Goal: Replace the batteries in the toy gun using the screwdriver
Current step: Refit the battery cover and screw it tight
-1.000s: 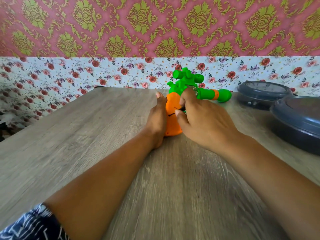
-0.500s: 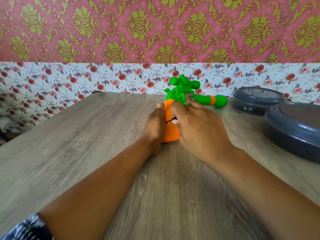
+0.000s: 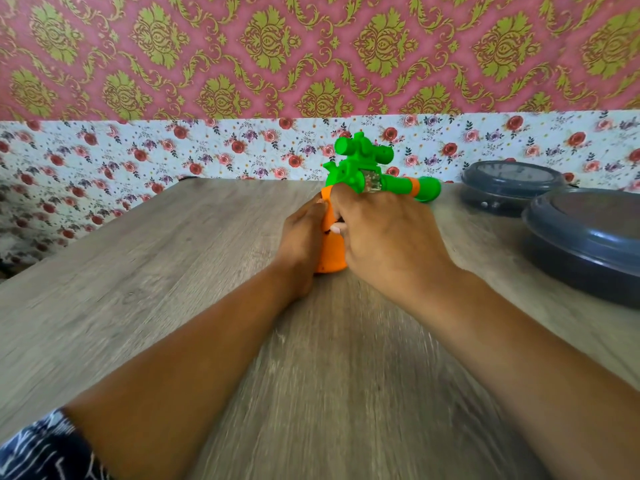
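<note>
Fingers of both hands wrap the toy gun's orange grip on the counter; no screwdriver or batteries visible, so progress is unclear.

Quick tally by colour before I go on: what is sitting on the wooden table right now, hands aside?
Green and orange: 1, the plastic toy gun, orange grip held by the left hand and right hand.
Dark grey: 2, the near round lidded container and the far round lidded container.
Total: 3. No screwdriver shows.
</note>
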The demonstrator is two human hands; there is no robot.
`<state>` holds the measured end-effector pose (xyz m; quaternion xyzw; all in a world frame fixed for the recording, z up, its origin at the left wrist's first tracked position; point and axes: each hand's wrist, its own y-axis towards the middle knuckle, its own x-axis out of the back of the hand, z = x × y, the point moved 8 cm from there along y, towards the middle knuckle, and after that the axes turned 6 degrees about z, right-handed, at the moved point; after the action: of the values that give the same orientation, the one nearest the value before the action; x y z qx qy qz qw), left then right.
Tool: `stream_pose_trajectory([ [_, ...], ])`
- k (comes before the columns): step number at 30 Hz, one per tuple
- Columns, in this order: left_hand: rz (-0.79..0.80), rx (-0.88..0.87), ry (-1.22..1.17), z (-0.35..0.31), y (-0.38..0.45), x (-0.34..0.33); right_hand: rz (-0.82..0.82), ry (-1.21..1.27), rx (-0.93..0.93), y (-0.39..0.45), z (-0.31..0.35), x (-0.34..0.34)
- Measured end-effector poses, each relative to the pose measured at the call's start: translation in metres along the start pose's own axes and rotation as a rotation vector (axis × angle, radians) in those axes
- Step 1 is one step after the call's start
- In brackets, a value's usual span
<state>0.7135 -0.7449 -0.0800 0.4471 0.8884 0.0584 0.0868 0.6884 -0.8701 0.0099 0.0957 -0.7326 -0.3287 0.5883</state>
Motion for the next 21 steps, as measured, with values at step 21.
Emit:
stream_pose_trajectory([
  [21, -0.014, 0.023, -0.029, -0.005, -0.006, -0.002, 0.063, -0.027, 0.319, -0.011, -0.009, -0.014],
])
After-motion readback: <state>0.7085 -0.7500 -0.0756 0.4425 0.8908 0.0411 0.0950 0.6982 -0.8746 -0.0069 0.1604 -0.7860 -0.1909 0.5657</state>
